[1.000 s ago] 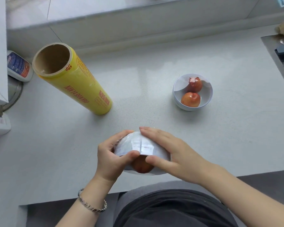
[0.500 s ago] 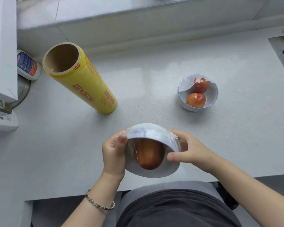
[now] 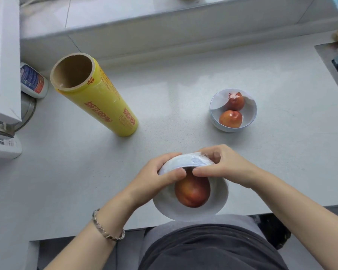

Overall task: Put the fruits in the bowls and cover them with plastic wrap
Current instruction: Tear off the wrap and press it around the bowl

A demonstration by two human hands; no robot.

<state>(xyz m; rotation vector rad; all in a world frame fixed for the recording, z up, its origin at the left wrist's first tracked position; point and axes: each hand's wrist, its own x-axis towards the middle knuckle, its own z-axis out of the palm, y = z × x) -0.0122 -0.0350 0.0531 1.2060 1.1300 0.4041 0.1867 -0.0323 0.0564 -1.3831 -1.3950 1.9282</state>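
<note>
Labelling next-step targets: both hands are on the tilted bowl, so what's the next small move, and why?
Probably smooth the wrap down along the rim: left hand and right hand grip the tilted bowl where it bunches at the far edge.

Bright soft daylight, wide-angle bowing at edges

Grey countertop (image 3: 183,75); labelled white bottle (image 3: 32,82) far left, sink (image 3: 336,61) right

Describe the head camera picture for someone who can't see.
The left hand and right hand grip a tilted white bowl holding one reddish fruit, plastic wrap bunched on its far side. Behind sit a second bowl with two fruits and a yellow wrap roll.
</note>
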